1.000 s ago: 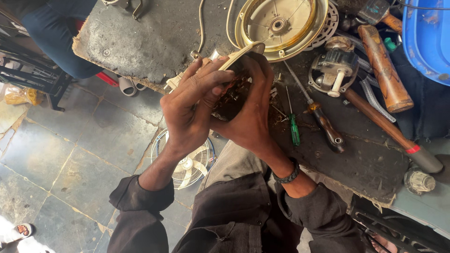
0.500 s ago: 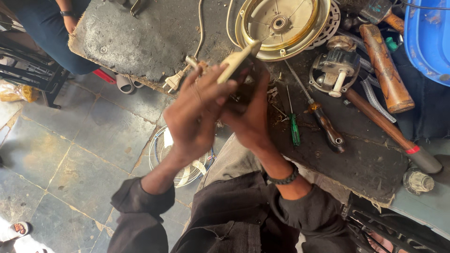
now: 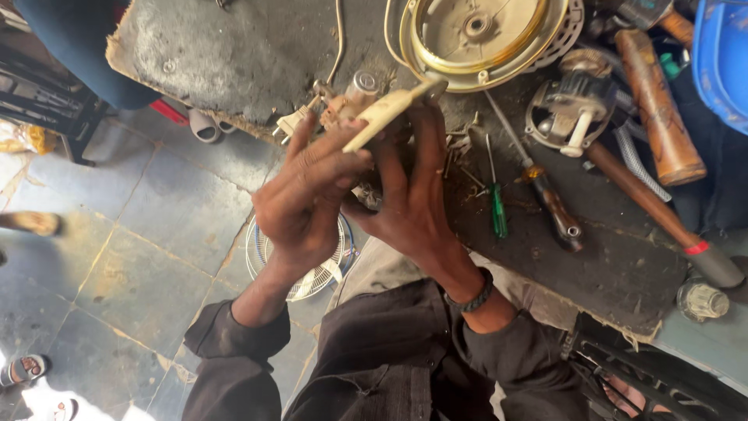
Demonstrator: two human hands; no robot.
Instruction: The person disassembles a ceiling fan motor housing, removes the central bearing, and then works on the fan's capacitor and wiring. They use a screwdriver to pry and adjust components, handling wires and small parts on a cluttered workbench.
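1. Two hands meet over the bench's (image 3: 234, 54) front edge: the left hand (image 3: 308, 199) pinches a flat cream plastic piece (image 3: 386, 113) between thumb and fingers, and the right hand (image 3: 409, 199) cups a dark part from behind.
2. That dark part is mostly hidden by both palms; its shape cannot be made out.
3. A cream plug (image 3: 292, 123) peeks out just left of the fingers, at the bench's front edge.
4. The round gold fan housing (image 3: 483, 35) is cut off at the top edge.
5. A green screwdriver (image 3: 496, 204) and a small motor (image 3: 573, 113) lie right of the hands.
6. A blue tub (image 3: 721, 54), cropped, fills the top right corner.
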